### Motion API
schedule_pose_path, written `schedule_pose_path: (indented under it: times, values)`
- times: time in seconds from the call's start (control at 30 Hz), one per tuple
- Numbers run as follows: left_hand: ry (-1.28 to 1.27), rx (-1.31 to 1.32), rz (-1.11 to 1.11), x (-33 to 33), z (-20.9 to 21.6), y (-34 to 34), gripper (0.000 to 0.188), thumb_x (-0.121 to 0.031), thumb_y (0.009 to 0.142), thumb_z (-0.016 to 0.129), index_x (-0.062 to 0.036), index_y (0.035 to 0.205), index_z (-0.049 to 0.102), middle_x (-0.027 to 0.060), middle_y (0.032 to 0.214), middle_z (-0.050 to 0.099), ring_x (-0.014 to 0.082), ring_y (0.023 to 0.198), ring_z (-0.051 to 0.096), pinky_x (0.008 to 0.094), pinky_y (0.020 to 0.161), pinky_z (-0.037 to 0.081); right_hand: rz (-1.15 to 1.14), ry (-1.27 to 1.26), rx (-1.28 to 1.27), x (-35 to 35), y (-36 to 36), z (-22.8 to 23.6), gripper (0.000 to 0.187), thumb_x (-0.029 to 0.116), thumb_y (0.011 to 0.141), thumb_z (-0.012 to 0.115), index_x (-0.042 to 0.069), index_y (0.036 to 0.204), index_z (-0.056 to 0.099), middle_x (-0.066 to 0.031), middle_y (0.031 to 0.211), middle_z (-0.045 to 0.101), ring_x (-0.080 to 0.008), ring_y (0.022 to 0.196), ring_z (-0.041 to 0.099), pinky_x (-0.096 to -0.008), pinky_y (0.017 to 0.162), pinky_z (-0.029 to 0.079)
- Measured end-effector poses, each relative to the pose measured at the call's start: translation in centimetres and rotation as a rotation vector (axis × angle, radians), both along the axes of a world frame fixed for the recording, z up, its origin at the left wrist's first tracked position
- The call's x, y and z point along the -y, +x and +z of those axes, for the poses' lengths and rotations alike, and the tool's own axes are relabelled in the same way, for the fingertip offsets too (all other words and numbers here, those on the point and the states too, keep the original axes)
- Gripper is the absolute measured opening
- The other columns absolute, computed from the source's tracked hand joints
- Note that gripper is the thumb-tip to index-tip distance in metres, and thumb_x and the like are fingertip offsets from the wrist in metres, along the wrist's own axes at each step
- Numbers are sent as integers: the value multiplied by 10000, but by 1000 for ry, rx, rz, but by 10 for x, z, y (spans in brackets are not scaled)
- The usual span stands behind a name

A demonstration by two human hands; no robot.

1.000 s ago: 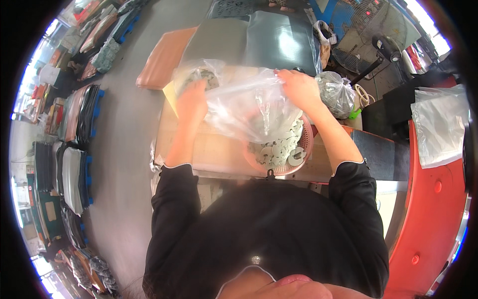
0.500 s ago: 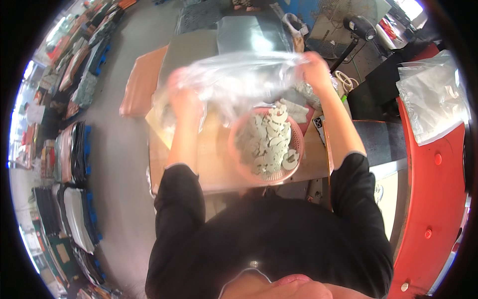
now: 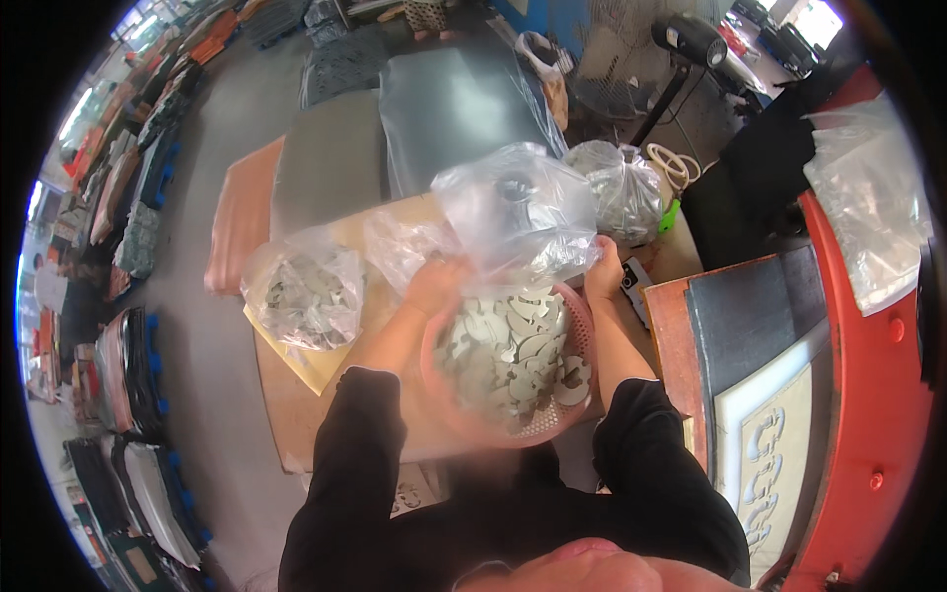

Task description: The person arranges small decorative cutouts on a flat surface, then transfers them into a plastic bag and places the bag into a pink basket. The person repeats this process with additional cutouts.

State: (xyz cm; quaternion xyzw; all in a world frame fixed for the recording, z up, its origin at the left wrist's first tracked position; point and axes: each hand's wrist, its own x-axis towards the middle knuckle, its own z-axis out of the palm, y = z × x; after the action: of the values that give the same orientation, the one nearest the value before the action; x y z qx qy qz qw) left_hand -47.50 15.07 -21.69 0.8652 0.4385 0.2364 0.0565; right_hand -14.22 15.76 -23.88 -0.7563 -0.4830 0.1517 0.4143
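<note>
A clear plastic bag (image 3: 513,202) puffs up over the far side of a pink perforated basket (image 3: 541,426). My right hand (image 3: 604,271) pinches the bag's near right edge, by the basket's rim. My left hand (image 3: 436,282), slightly blurred, closes on the bag's near left edge. Inside the basket lie many pale grey-green, flat cut-out pieces (image 3: 513,345), many of them curved. Left of my left hand, a filled clear bag (image 3: 308,294) of similar pieces rests on a yellowish sheet (image 3: 296,350). Crumpled clear plastic (image 3: 406,242) lies just beyond that hand.
Another filled plastic bag (image 3: 621,187) stands at the far right of the table (image 3: 296,424), near a phone (image 3: 636,286) and a coiled white cable (image 3: 674,166). Stacked sheets (image 3: 330,163) lie beyond. A red surface (image 3: 868,395) on the right carries clear bags (image 3: 873,207). A fan (image 3: 691,39) stands behind.
Both hands have come nearer and lower, toward the basket, and closer together. The bag, stretched wide between them before, now bulges upward beyond the basket. The view has shifted too.
</note>
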Motion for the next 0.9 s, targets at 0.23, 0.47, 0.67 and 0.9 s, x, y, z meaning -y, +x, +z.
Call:
schedule_pose_path:
  times: [0.23,0.47,0.67,0.9]
  values:
    - [-666,192,116,11,-6,-24,348,-134,868,570,-94,1211,609,141,1120,652,287,980,632,353,872,491,63,28,231,33,39,-45,268,-25,767,520,85,993,611,-160,860,655,-364,801,630,-419,701,493]
    - [-755,306,131,47,11,-33,379,-221,925,571,-110,1288,571,126,1186,643,234,1076,608,314,918,462,146,-106,-757,75,48,-35,130,19,870,564,66,990,583,-3,753,607,-148,668,590,-274,636,484]
    - [-738,192,265,86,37,-32,443,-76,872,548,-113,1314,547,138,1225,621,256,1198,549,337,1006,403,253,-17,-661,119,42,-27,147,-16,871,558,59,995,581,-21,895,632,-131,781,607,-263,686,478]
    - [-607,454,124,116,-9,-39,472,40,801,542,-117,1239,622,174,1297,542,316,1292,435,384,1074,334,338,126,-187,152,31,-11,180,-5,812,606,42,986,604,-109,957,644,-227,893,631,-318,782,488]
